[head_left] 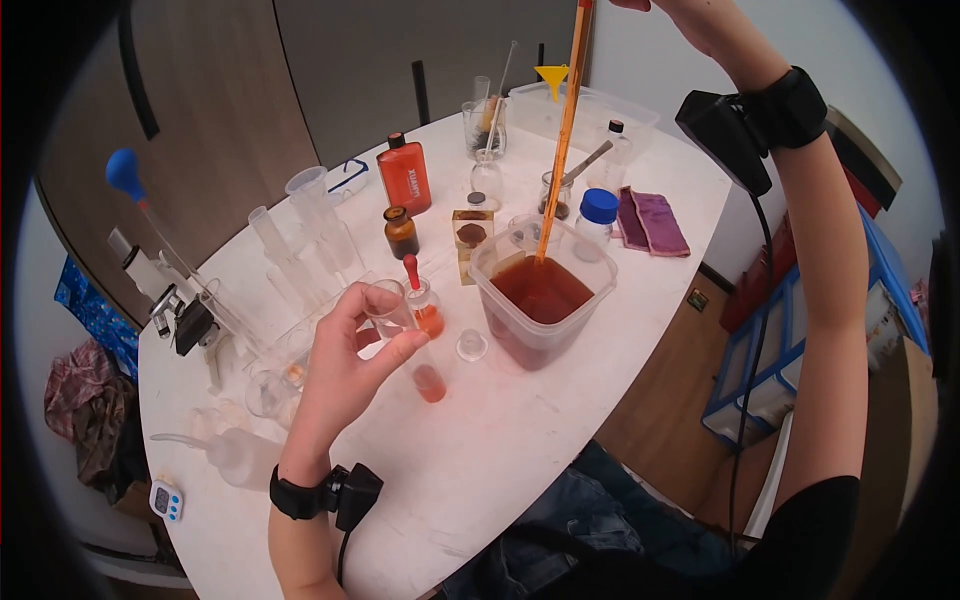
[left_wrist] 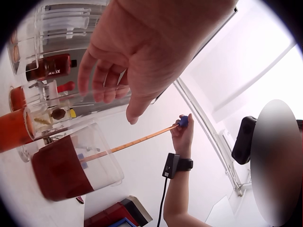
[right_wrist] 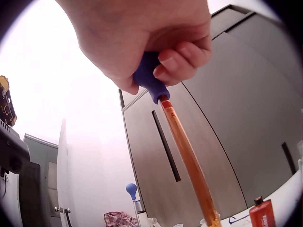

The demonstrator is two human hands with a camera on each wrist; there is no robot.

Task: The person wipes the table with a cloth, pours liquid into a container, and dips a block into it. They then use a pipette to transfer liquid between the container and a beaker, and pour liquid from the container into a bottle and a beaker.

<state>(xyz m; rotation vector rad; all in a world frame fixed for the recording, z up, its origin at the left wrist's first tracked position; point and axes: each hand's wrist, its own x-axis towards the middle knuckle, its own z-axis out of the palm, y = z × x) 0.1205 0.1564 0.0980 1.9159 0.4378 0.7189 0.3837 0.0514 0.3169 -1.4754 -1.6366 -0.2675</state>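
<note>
My left hand (head_left: 345, 355) grips the upper part of a clear glass tube (head_left: 430, 383), which has orange liquid at its bottom. My right hand (right_wrist: 142, 33) is raised high and holds the blue rubber bulb (right_wrist: 150, 78) of a long glass pipette (head_left: 566, 120). Orange-brown liquid shows along the pipette. Its lower end reaches down into a square clear plastic tub (head_left: 606, 283) of dark reddish-brown liquid (head_left: 540, 290). Just behind the tube stands a small dropper bottle (head_left: 428, 318) with a red bulb. A small clear stopper (head_left: 471, 346) lies between tube and tub.
Behind the tub are a blue-capped bottle (head_left: 597, 212), a brown bottle (head_left: 401, 236), a red bottle (head_left: 403, 175) and a folded purple cloth (head_left: 655, 222). Clear cylinders (head_left: 310, 195), a wash bottle (head_left: 240, 458) and a timer (head_left: 167, 501) stand to the left on the white table (head_left: 490, 460).
</note>
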